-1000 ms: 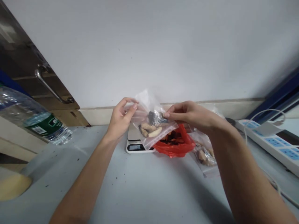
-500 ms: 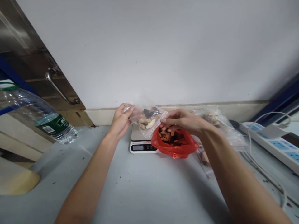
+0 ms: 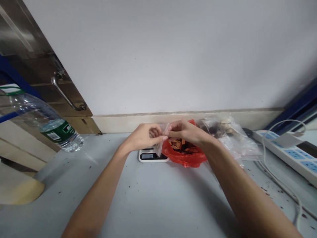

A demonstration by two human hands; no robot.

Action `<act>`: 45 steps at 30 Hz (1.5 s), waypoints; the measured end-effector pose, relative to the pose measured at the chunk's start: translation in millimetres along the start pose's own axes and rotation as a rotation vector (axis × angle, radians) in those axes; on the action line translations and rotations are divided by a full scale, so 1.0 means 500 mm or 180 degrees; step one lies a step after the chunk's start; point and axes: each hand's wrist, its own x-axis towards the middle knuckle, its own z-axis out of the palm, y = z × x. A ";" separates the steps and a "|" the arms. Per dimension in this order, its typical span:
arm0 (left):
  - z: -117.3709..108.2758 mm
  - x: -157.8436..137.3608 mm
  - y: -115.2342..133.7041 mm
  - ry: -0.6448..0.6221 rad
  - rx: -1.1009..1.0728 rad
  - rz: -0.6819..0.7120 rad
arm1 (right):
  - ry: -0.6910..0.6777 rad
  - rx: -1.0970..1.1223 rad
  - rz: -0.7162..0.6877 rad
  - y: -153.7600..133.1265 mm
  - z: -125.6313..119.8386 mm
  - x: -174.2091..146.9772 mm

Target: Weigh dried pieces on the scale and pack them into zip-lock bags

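Note:
My left hand [image 3: 147, 136] and my right hand [image 3: 184, 131] meet over a small clear zip bag [image 3: 159, 149], fingertips pinching its zip edge. Most of the bag and its contents are hidden behind my left hand. Below it is a white digital kitchen scale [image 3: 155, 156] with a lit display; its plate is largely covered. Right beside the scale, under my right hand, stands an open red plastic bag [image 3: 184, 160] holding dried brown slices [image 3: 176, 144].
More clear zip bags [image 3: 231, 138] with dried pieces lie on the right, near a white power strip [image 3: 292, 153] and a looping white cable [image 3: 264, 152]. A water bottle [image 3: 58, 130] is at the left. Dark crumbs dot the grey tabletop [image 3: 153, 198]; a wall [image 3: 158, 66] rises behind.
My left hand has moved right, from the zip bag's far side to its zip edge beside my right hand. The bag has turned and is now mostly hidden.

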 end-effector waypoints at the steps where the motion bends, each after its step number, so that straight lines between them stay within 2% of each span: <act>1: -0.001 -0.001 0.001 -0.0041 -0.0052 -0.0005 | -0.0003 0.0001 -0.0014 0.001 0.000 0.001; 6: -0.008 0.003 -0.008 -0.0136 -0.0360 -0.0034 | 0.0028 0.0222 -0.0183 0.001 0.002 0.004; 15: 0.001 0.007 -0.015 -0.0032 -0.0737 -0.0049 | 0.0183 0.0801 -0.0018 -0.009 0.011 -0.004; 21: -0.004 0.001 -0.010 -0.0040 -0.0659 -0.0065 | -0.0002 0.0820 0.0014 -0.014 0.007 -0.014; 45: 0.000 0.006 -0.008 -0.0151 -0.0687 -0.0029 | 0.0347 0.0628 0.0053 -0.017 0.010 -0.013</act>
